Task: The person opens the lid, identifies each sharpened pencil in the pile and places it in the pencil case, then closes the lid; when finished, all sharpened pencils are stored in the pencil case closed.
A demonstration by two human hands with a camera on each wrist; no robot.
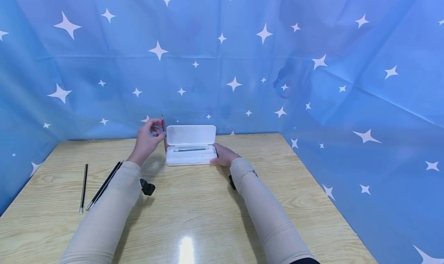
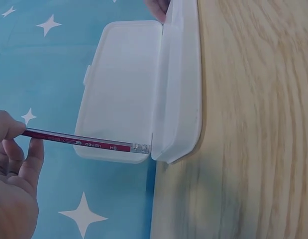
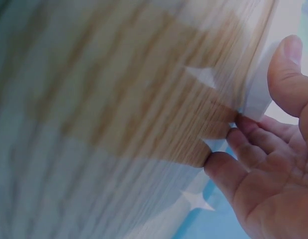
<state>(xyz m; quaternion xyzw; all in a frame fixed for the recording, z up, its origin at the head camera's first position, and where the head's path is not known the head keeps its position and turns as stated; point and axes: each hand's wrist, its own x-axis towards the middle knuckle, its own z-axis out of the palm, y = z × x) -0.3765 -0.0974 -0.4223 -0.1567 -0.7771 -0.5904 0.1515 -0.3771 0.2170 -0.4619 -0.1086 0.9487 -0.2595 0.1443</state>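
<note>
A white pencil case (image 1: pixel 184 162) lies open at the back of the table, its lid (image 1: pixel 191 135) raised behind it. Inside the tray is one teal pencil (image 1: pixel 190 150). Beside the case's left end, my left hand (image 1: pixel 148 138) pinches a dark red pencil (image 2: pixel 89 142) between thumb and fingers. That pencil stands nearly upright in the head view, metal-banded end down, close to the corner at the hinge in the left wrist view. My right hand (image 1: pixel 225 155) grips the case's right end; in the right wrist view its thumb (image 3: pixel 288 69) lies along the white wall.
Several dark pencils (image 1: pixel 104 186) lie on the wooden table (image 1: pixel 194 202) at the left, partly hidden by my left sleeve. Another dark pencil (image 1: pixel 83 187) lies apart, farther left. A blue star-patterned curtain (image 1: pixel 208 71) hangs right behind the table's back edge.
</note>
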